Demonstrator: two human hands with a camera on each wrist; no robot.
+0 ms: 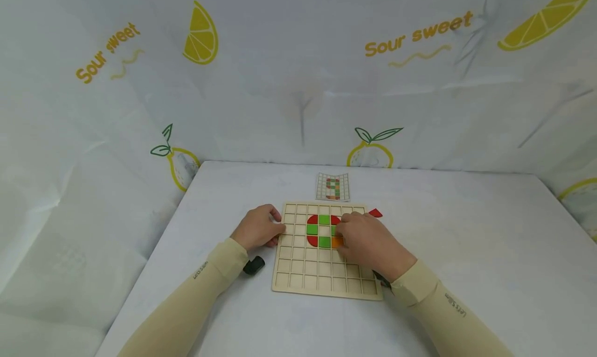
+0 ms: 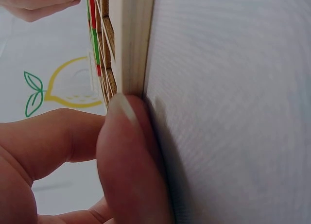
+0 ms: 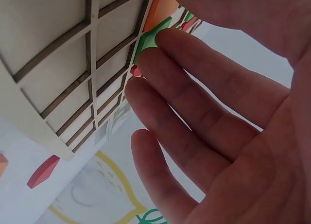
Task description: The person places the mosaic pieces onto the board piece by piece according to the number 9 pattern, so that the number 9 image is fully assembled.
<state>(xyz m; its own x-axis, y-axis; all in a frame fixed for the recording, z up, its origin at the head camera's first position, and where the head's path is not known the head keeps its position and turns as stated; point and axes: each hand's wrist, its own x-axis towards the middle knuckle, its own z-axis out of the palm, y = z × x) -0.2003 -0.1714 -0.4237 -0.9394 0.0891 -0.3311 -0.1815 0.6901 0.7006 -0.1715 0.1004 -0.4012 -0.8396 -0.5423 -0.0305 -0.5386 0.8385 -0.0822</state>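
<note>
A pale wooden grid board (image 1: 310, 282) lies flat on the table, its upper middle cells holding red quarter-round tiles (image 1: 312, 241), green square tiles (image 1: 324, 242) and an orange tile (image 1: 337, 242) around a bare cell. My left hand (image 1: 257, 226) is at the board's left edge; in the left wrist view its thumb (image 2: 129, 156) touches the wooden side. Over the right part of the pattern is my right hand (image 1: 366, 240), its extended fingers (image 3: 182, 83) reaching a green tile (image 3: 150, 42) near the orange one. The thumb is beside the orange tile.
Behind the board lies a printed pattern card (image 1: 332, 186). A loose red piece (image 1: 375, 212) sits past the board's right corner, with an orange piece (image 3: 2, 163) near it. Near the left wrist is a black object (image 1: 254, 265). A lemon-print cloth (image 1: 298, 87) rises behind the table.
</note>
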